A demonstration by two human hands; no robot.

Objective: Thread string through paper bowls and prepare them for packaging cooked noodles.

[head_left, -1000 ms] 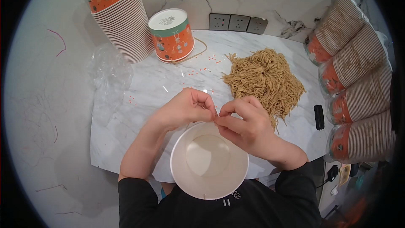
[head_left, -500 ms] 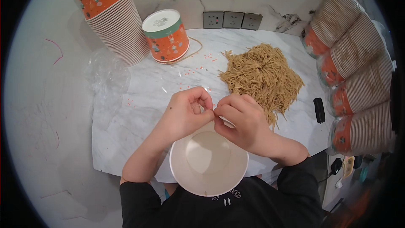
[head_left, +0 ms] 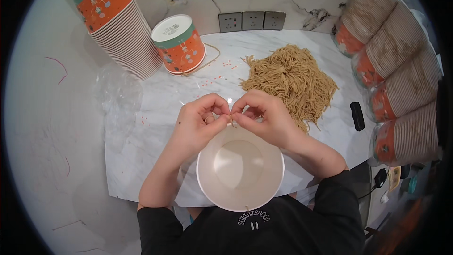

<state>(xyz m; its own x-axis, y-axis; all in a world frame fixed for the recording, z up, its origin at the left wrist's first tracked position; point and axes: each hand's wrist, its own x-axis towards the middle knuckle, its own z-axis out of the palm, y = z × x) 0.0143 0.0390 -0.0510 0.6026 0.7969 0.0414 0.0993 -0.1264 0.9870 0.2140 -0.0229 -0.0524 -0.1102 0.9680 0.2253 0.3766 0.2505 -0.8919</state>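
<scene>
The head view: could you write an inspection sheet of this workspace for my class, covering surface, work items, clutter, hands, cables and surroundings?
Surface: white marble-patterned table, lightly littered.
Work items: open white-lined bucket, mouth toward the camera; heap of tan cords; upturned orange-and-green bucket; tall bucket stack; plastic-wrapped bucket stacks at right.
Clutter: small orange bits; clear plastic; black object, kind unclear.
Hands: left hand and right hand meet at the open bucket's far rim, fingertips pinching tan cord.
Cables: black plug with lead, lower right.
Surroundings: wall sockets behind; scribbled wall at left.
</scene>
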